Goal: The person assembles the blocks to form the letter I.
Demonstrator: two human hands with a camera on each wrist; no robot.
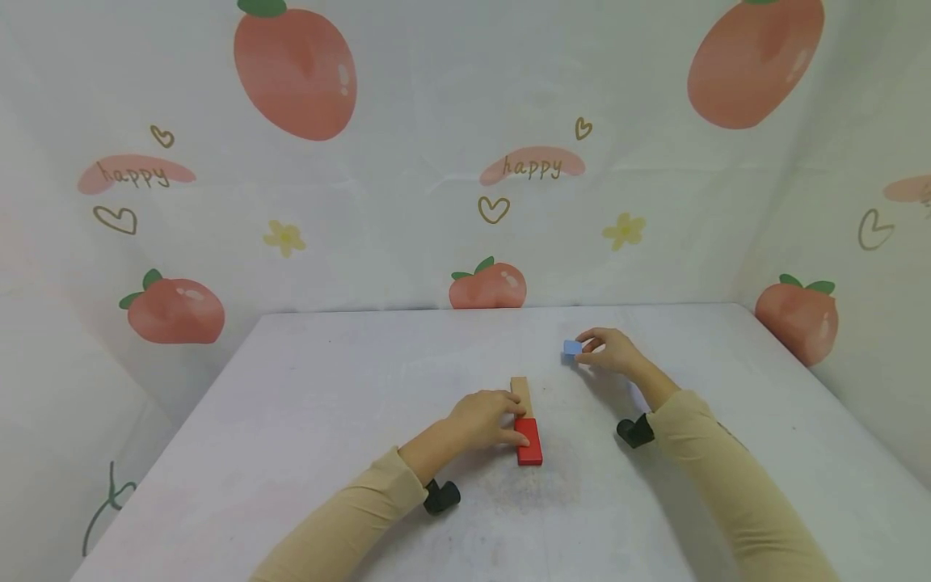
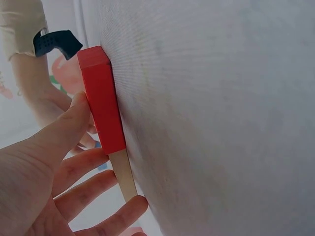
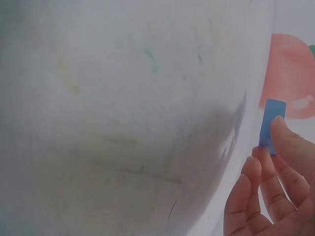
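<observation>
A red rectangular block (image 1: 528, 440) lies on the table, end to end with a plain wooden block (image 1: 520, 392). My left hand (image 1: 483, 418) is at their left side, its thumb touching the red block and its spread fingers near the wooden one. The left wrist view shows the thumb on the red block (image 2: 103, 101) and a fingertip over the wooden block (image 2: 123, 172). Farther back on the right, my right hand (image 1: 611, 353) pinches a small blue block (image 1: 571, 347) between thumb and fingers. In the right wrist view the blue block (image 3: 272, 120) appears narrow and upright.
A white-covered table (image 1: 349, 388) bears faint marks and smudges. Behind it hangs a white curtain (image 1: 407, 162) printed with peaches, hearts and flowers. Black wrist-worn devices (image 1: 441, 497) project below both sleeves.
</observation>
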